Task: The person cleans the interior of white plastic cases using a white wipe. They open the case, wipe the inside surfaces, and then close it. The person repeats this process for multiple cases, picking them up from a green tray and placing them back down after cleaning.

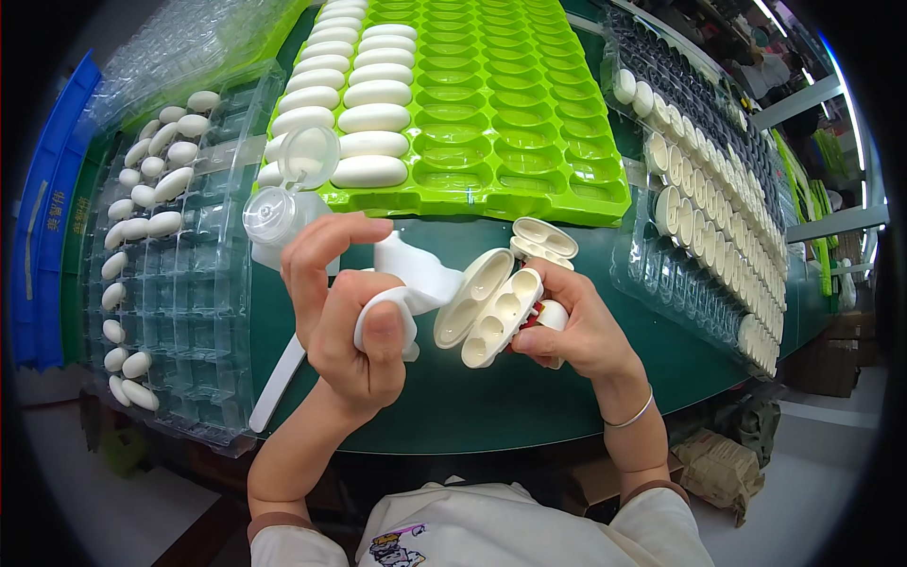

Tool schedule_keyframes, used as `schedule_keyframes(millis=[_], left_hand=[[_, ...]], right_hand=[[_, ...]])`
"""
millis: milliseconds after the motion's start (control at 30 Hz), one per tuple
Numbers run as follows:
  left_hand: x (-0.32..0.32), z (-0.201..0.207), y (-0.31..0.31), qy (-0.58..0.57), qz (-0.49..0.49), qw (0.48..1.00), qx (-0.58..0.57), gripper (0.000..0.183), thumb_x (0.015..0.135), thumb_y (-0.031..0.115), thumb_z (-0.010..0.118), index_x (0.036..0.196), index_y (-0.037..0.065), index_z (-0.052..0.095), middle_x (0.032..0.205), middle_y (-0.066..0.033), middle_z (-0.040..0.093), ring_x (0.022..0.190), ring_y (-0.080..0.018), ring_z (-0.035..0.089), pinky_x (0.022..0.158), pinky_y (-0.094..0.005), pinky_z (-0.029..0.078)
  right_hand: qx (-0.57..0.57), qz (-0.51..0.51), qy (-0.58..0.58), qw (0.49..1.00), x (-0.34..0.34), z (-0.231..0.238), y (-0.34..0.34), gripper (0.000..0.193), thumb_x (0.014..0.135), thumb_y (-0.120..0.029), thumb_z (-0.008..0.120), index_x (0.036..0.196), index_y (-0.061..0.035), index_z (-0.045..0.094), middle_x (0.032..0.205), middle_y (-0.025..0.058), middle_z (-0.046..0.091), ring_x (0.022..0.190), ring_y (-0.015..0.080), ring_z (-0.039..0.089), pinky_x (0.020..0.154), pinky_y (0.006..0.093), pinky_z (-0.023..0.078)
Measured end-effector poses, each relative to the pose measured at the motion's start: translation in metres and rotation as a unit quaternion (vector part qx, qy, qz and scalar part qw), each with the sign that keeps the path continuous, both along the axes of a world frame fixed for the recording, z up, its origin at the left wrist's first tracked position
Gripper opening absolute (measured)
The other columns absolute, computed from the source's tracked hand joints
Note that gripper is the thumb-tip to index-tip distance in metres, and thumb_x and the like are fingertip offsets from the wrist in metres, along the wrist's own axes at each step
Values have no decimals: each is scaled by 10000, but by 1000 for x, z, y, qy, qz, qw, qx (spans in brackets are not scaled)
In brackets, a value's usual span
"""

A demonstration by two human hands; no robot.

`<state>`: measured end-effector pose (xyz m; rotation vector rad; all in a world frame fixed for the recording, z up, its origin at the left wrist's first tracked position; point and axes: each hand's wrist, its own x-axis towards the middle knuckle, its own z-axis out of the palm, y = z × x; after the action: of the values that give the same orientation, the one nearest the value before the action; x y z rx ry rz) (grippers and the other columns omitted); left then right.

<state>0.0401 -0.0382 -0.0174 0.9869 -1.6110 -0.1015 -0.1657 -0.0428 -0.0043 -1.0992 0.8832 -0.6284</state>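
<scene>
My left hand (331,312) is closed on a white cloth (416,269), which is bunched round its fingers and thumb. The tip of the cloth reaches the lid of an opened cream oval case (505,317). My right hand (595,326) grips this case, whose tray has round wells facing up. Under the right fingers there is also a small red and white thing, mostly hidden. Just beyond that hand lies another opened cream case (546,238). Behind my left fingers stands a white bottle with a clear flip cap (276,215).
A bright green tray (529,189) at the back holds white oval cases (373,118) on its left side. Clear trays (208,312) with white pieces lie left. Rows of cream shells (704,213) fill trays at right. A white flat stick (279,383) lies near the front edge.
</scene>
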Motion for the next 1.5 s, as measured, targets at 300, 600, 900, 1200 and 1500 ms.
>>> schedule_keyframes(millis=[300, 600, 900, 1200, 1500], left_hand=[[-16, 4, 7, -218, -48, 974, 42, 278, 844, 297, 467, 905, 130, 681, 1108, -89, 542, 1067, -262, 423, 934, -392, 260], [-9, 8, 7, -206, -36, 978, 16, 268, 840, 253, 452, 832, 109, 678, 1039, -86, 561, 1026, -250, 441, 915, -392, 274], [-2, 3, 6, 154, -37, 975, 156, 201, 789, 144, 594, 655, 17, 515, 623, -54, 476, 549, -171, 432, 494, -256, 341], [-13, 5, 6, -115, -78, 990, -15, 262, 543, 206, 739, 787, 151, 662, 791, 15, 524, 691, -165, 458, 680, -307, 321], [-15, 3, 3, -44, -143, 988, 26, 243, 545, 178, 751, 764, 143, 651, 769, 23, 566, 729, -170, 491, 689, -301, 325]], right_hand=[[-68, -15, 25, 997, 3, 1, 4, 299, 686, -108, 727, 910, -47, 538, 749, -13, 529, 589, 37, 497, 474, 170, 398], [-102, -95, -5, 990, -3, -6, 3, 305, 666, -50, 732, 900, -35, 537, 812, 9, 545, 655, 48, 522, 526, 174, 433], [-159, -164, -73, 971, -2, -11, 9, 323, 659, -27, 733, 897, -35, 515, 959, 76, 566, 743, 107, 580, 621, 213, 492], [-337, -161, 22, 928, 1, -20, 7, 304, 626, -57, 766, 839, -39, 549, 827, 63, 636, 755, 130, 615, 666, 256, 486], [-523, -184, 65, 830, 8, -14, 6, 297, 605, -22, 748, 858, -38, 595, 800, 88, 653, 705, 202, 641, 680, 278, 496]])
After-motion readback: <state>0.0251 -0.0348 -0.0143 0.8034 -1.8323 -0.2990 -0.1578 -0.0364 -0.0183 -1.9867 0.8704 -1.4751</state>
